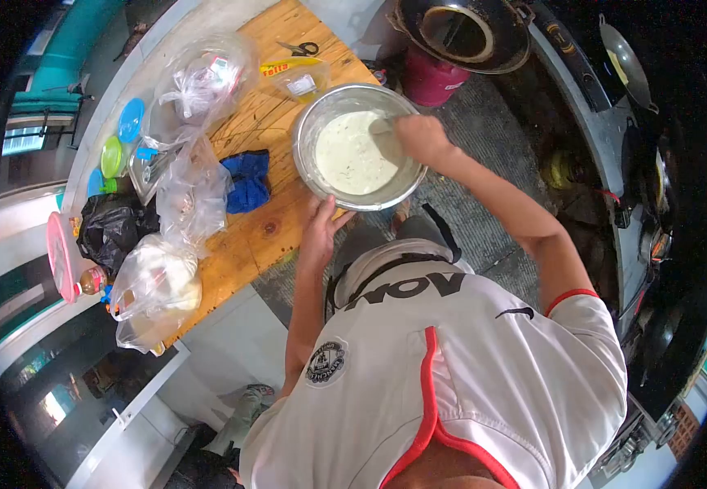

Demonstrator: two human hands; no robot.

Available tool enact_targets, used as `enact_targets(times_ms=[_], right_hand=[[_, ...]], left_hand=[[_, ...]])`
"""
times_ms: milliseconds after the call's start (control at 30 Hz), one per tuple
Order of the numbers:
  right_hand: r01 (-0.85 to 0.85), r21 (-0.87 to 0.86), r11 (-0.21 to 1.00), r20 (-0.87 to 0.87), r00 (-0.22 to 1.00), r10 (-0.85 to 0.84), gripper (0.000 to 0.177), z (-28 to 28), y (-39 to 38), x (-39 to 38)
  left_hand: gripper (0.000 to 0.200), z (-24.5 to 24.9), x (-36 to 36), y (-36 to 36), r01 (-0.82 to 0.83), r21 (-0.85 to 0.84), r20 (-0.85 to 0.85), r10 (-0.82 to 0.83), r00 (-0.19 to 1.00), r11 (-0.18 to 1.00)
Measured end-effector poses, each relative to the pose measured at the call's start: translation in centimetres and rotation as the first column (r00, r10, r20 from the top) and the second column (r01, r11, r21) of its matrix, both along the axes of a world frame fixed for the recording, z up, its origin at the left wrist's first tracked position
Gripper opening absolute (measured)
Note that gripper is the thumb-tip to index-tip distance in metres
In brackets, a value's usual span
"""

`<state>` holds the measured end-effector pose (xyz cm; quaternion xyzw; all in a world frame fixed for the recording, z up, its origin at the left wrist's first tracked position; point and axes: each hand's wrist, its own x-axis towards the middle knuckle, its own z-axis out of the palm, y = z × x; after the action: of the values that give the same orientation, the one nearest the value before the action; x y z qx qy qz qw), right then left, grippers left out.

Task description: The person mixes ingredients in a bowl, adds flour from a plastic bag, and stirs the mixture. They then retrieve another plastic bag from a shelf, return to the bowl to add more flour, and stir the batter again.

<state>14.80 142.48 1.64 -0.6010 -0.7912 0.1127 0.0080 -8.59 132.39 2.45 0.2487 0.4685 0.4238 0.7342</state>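
A wide metal mixing bowl (305, 165) stands at the edge of the wooden table, partly over its side. Inside it is a pale, creamy batter (352, 155) with small darker bits. My left hand (318, 235) steadies the bowl from the near left, thumb at the rim and fingers against the outside. Over the right side of the bowl, my right hand (425, 140) is closed round a greyish stirring utensil (383, 128) that dips into the batter; its handle is hidden in my fist.
On the wooden table (247, 253) lie scissors (302, 50), a yellow packet (288, 67), a dark blue cloth (247, 181) and several plastic bags (193, 191). A black wok (492, 37) rests above a pink bucket (432, 77) at the back. Another pan (626, 65) sits at right.
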Motion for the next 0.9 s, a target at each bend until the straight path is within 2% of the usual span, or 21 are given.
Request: enact_targets(times_ms=[100, 133, 233, 267, 400, 500, 600, 700, 733, 833, 900], right_hand=[[-0.044, 0.034, 0.998, -0.195, 0.979, 0.049, 0.017, -2.2, -0.7, -2.6], [-0.151, 0.012, 0.988, -0.272, 0.951, 0.149, 0.021, -1.7, -1.1, -2.6], [-0.294, -0.045, 0.955, -0.268, 0.924, 0.272, 0.018, -0.2, -1.4, -0.5], [-0.204, -0.072, 0.976, -0.032, 0.979, 0.202, 0.017, 0.2, -0.4, -0.3], [-0.078, 0.183, 0.98, -0.033, 0.996, 0.085, 0.017, -3.2, 2.3, -2.6], [-0.253, 0.099, 0.962, -0.192, 0.944, 0.268, 0.015, -2.9, 0.9, -4.8], [-0.415, -0.017, 0.91, -0.049, 0.909, 0.414, 0.016, -0.2, 2.3, -2.2], [-0.151, -0.001, 0.989, 0.052, 0.987, 0.151, 0.018, -1.0, 5.0, -3.0], [-0.181, 0.034, 0.983, -0.057, 0.982, 0.182, 0.016, -1.1, 4.7, -3.9], [-0.541, -0.015, 0.841, -0.175, 0.83, 0.53, 0.016, -2.8, 3.3, -4.5], [-0.458, -0.051, 0.887, 0.007, 0.888, 0.459, 0.012, 0.1, 4.9, -4.2]], left_hand=[[0.037, -0.9, 0.2, -0.1, 0.046, 0.033, -0.008, -0.045, 0.999, 0.998], [0.036, -1.3, 0.1, 0.2, 0.042, 0.038, 0.007, -0.043, 0.999, 0.998], [0.035, -2.0, -0.8, 0.2, 0.038, 0.022, 0.032, -0.038, 0.999, 0.999], [0.035, -2.2, -1.0, 0.3, 0.04, 0.011, 0.038, -0.041, 0.998, 0.999], [0.035, -3.2, -1.9, 1.0, 0.069, 0.004, 0.081, -0.069, 0.994, 0.998], [0.035, -1.6, -2.3, 1.2, 0.049, -0.004, 0.035, -0.048, 0.998, 0.999], [0.034, -1.8, -3.5, 1.4, 0.018, 0.001, -0.002, -0.018, 1.0, 1.0], [0.036, -1.7, -3.3, 1.4, -0.003, 0.022, -0.04, 0.004, 0.999, 1.0], [0.037, -1.9, -3.4, 1.8, -0.006, 0.036, -0.058, 0.008, 0.998, 0.999], [0.04, -3.4, -4.6, 2.6, 0.014, 0.039, -0.104, -0.01, 0.995, 0.999], [0.04, -2.9, -5.7, 3.2, 0.069, 0.058, -0.075, -0.065, 0.995, 0.996]])
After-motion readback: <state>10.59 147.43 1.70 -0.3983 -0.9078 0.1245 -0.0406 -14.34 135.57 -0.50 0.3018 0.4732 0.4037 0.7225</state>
